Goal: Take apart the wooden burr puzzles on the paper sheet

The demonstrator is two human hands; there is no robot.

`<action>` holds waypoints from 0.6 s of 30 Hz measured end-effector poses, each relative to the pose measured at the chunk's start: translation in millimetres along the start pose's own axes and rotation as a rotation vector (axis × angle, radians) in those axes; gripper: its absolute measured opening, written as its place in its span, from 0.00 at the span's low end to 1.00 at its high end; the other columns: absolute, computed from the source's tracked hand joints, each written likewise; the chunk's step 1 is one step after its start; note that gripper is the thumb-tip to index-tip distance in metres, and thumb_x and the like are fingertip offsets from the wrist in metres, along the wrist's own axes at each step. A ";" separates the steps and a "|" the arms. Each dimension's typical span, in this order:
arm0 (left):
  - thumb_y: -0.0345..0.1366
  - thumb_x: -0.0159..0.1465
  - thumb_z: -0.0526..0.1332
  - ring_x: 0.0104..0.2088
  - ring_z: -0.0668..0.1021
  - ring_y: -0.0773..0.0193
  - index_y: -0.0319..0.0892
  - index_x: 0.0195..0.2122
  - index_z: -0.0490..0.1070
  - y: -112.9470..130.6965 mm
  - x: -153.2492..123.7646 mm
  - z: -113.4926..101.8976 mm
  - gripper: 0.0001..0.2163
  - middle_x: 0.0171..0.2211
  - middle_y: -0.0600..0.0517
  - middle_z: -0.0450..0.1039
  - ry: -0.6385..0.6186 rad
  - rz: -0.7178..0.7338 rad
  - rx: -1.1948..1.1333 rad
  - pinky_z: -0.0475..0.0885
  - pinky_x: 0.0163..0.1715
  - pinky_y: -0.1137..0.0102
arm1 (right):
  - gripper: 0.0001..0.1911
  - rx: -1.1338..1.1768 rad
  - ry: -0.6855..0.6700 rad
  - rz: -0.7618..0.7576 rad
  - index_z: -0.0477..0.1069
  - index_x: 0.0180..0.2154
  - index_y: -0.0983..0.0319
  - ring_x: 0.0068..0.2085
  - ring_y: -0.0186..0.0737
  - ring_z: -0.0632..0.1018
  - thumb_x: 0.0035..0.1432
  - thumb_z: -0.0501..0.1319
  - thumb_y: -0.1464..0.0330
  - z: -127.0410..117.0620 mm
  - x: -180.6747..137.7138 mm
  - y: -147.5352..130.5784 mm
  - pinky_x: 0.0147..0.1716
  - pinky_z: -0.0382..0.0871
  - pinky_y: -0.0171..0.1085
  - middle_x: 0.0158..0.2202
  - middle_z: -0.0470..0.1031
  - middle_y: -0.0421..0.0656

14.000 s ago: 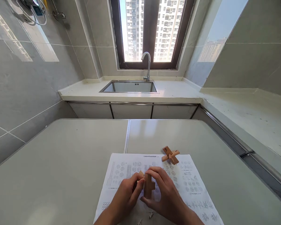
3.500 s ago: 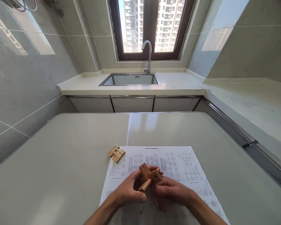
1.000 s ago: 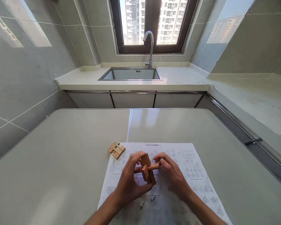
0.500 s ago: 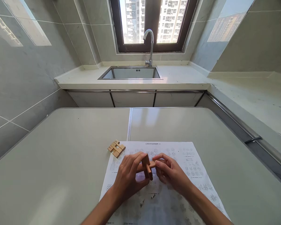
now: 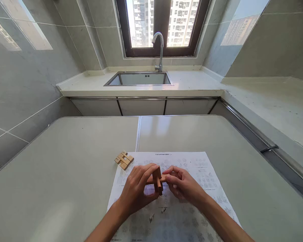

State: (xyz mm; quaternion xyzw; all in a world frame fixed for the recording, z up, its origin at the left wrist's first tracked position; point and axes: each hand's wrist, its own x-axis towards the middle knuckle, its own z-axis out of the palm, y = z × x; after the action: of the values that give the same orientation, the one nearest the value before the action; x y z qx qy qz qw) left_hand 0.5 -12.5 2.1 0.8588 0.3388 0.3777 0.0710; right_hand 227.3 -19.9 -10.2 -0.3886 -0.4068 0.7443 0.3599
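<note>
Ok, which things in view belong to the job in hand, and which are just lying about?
Likely in the job:
brown interlocking wooden puzzle, held in left hand and right hand
sheet of printed diagrams, beneath the hands

Apparently just lying about:
lighter wooden puzzle, untouched at the sheet's far left corner
faucet and sink, beyond the table

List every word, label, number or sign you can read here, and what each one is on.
Nothing reads clearly.
Printed sheet, top: a title line, too small to read.
Printed sheet, below: captions among the drawings, too small or blurred.
Held wooden puzzle and flat wooden piece: nothing legible.
Sink: dark marks, no legible text.
</note>
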 end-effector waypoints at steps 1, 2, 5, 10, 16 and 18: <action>0.28 0.61 0.68 0.50 0.82 0.53 0.46 0.67 0.59 -1.0 0.2 -0.8 0.34 0.54 0.44 0.79 -0.008 0.028 0.009 0.75 0.48 0.61 | 0.19 -0.002 -0.005 0.022 0.70 0.42 0.61 0.14 0.26 0.59 0.63 0.70 0.53 -0.8 -0.3 -1.0 0.16 0.51 0.30 0.16 0.66 0.29; 0.29 0.62 0.69 0.50 0.82 0.53 0.45 0.67 0.60 -1.9 0.3 -1.5 0.33 0.54 0.44 0.79 -0.015 0.052 0.016 0.75 0.48 0.61 | 0.19 -0.006 -0.009 0.039 0.71 0.43 0.61 0.14 0.26 0.59 0.63 0.70 0.54 -1.3 -0.7 -2.2 0.16 0.50 0.30 0.15 0.65 0.29; 0.31 0.63 0.69 0.47 0.82 0.55 0.44 0.67 0.60 -3.6 0.2 -2.9 0.32 0.54 0.42 0.79 -0.037 0.096 0.035 0.74 0.46 0.61 | 0.19 -0.016 -0.013 0.052 0.71 0.43 0.62 0.14 0.26 0.58 0.62 0.71 0.55 -1.7 -1.4 -5.6 0.15 0.49 0.30 0.14 0.65 0.28; 0.31 0.63 0.69 0.46 0.82 0.54 0.44 0.67 0.61 -4.3 -0.5 -2.0 0.31 0.53 0.42 0.80 -0.022 0.091 0.063 0.74 0.47 0.61 | 0.19 -0.026 -0.015 0.060 0.72 0.43 0.62 0.14 0.26 0.58 0.61 0.71 0.55 -1.1 -1.7 -8.9 0.15 0.47 0.30 0.14 0.65 0.29; 0.28 0.60 0.67 0.50 0.82 0.53 0.43 0.66 0.61 -3.7 1.4 -1.4 0.33 0.54 0.42 0.79 -0.032 0.058 0.026 0.74 0.48 0.60 | 0.20 0.069 0.011 0.076 0.71 0.40 0.60 0.13 0.26 0.59 0.59 0.72 0.54 2.0 -0.9 -4.8 0.13 0.47 0.29 0.16 0.66 0.29; 0.28 0.60 0.66 0.50 0.82 0.53 0.44 0.66 0.61 -2.1 4.0 -3.1 0.33 0.53 0.42 0.79 -0.040 0.049 0.001 0.75 0.49 0.60 | 0.21 0.126 0.036 0.073 0.71 0.40 0.61 0.14 0.26 0.62 0.56 0.74 0.54 4.7 0.6 -1.2 0.12 0.49 0.28 0.18 0.67 0.30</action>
State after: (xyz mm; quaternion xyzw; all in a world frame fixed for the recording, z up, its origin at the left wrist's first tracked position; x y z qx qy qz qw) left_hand -0.8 -8.8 5.9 0.8742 0.3164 0.3618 0.0684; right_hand 223.2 -20.5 -7.6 -0.3932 -0.3382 0.7740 0.3633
